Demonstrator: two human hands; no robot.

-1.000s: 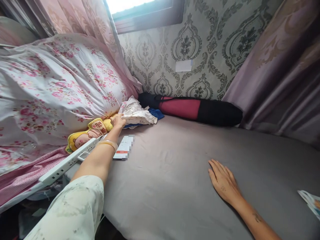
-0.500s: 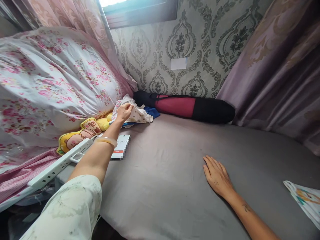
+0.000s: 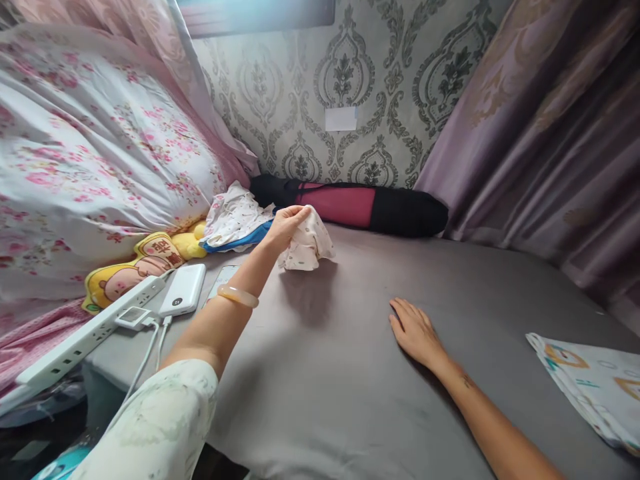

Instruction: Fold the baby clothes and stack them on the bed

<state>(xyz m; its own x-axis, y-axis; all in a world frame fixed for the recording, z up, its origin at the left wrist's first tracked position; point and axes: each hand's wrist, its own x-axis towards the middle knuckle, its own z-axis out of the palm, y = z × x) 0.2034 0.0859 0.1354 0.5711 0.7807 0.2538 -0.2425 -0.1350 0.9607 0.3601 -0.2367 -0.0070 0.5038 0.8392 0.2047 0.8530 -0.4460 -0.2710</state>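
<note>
A small white cloth with a tiny print [image 3: 310,245] dangles from my left hand [image 3: 286,227], pinched at its top edge and held above the grey sheet [image 3: 320,373]. My wrist carries a pale bangle [image 3: 239,296]. Behind and left of that hand lies a heap of printed white cloths [image 3: 235,217], with a blue cloth [image 3: 247,239] beneath it. My right hand [image 3: 415,330] rests flat on the sheet, fingers stretched out, holding nothing. Off to its right is a folded white cloth with coloured drawings [image 3: 590,380].
Along the wall lies a long black and red bag [image 3: 345,207]. At left are a yellow plush toy [image 3: 135,267], a white power strip [image 3: 95,333], a white power bank [image 3: 184,290] with cables, and a phone [image 3: 225,275] partly behind my forearm.
My left hand has lifted one cloth off the heap and carried it to the right. The camera view has shifted slightly; my right hand still lies on the sheet.
</note>
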